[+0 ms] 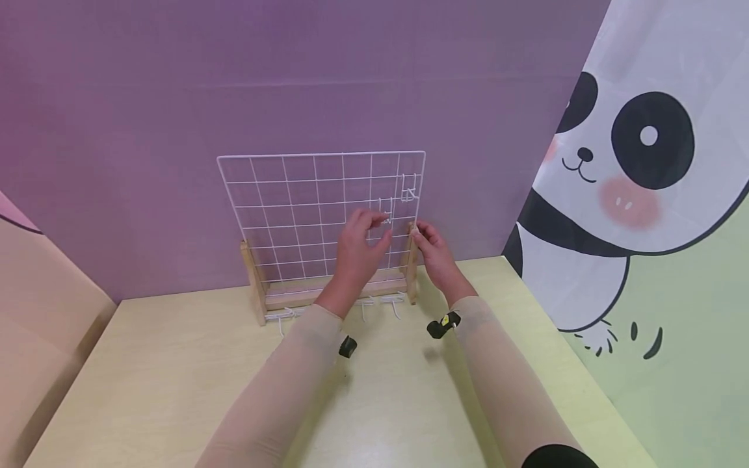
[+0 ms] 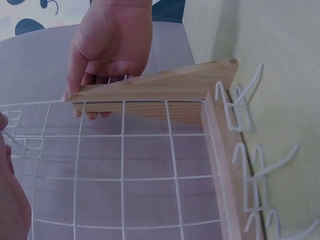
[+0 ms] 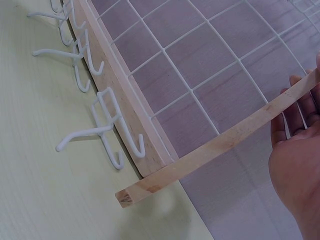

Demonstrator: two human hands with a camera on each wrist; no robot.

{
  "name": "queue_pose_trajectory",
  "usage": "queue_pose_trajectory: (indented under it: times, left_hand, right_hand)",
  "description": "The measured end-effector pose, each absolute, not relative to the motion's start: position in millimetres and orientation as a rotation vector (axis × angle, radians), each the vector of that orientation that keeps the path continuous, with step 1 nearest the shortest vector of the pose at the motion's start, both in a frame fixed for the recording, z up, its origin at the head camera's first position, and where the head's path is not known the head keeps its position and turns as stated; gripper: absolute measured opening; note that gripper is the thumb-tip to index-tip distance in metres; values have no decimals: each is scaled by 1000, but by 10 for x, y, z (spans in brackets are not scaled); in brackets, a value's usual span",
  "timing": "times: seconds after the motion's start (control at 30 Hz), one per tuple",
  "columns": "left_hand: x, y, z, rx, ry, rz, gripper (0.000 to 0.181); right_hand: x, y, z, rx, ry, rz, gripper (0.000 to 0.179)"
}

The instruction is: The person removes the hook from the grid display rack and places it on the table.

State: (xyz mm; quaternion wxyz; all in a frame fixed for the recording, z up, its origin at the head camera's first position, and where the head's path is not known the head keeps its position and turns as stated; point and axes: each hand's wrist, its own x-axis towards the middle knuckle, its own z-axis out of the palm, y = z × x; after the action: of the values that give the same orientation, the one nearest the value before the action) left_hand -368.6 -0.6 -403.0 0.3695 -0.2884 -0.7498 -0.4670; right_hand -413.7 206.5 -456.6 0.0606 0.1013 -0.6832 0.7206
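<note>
A white wire grid panel [image 1: 301, 207] stands upright in a wooden stand [image 1: 256, 286]. Near its right edge hangs one white wire hook [image 1: 408, 194]. Lower and to the left, a second hook [image 2: 32, 145] hangs on the wires. My left hand [image 1: 358, 250] is at that second hook, its thumb and forefinger apart around the prong. My right hand [image 1: 435, 257] grips the top of the stand's right wooden upright [image 3: 215, 150], thumb in front and fingers behind. The left hand's fingertips are partly cut off in the left wrist view.
Several loose white hooks [image 3: 105, 127] lie in a row on the table [image 1: 175, 377] along the front of the stand's wooden base bar. Behind the grid rises a purple backdrop [image 1: 292, 78]. A panda-printed wall panel [image 1: 661, 273] borders the table on the right.
</note>
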Motion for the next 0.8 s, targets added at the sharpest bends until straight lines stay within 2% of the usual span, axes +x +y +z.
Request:
queue_pose_trajectory:
  times: [0.37, 0.8]
  left_hand:
    - [-3759, 6, -3977, -772, -1928, -1206, 12]
    - [-3739, 5, -3943, -719, -1977, -1215, 10]
  right_hand:
    - [-4102, 2068, -4530, 307, -2105, 2155, 40]
    - [-4135, 2066, -4562, 301, -2075, 2182, 39]
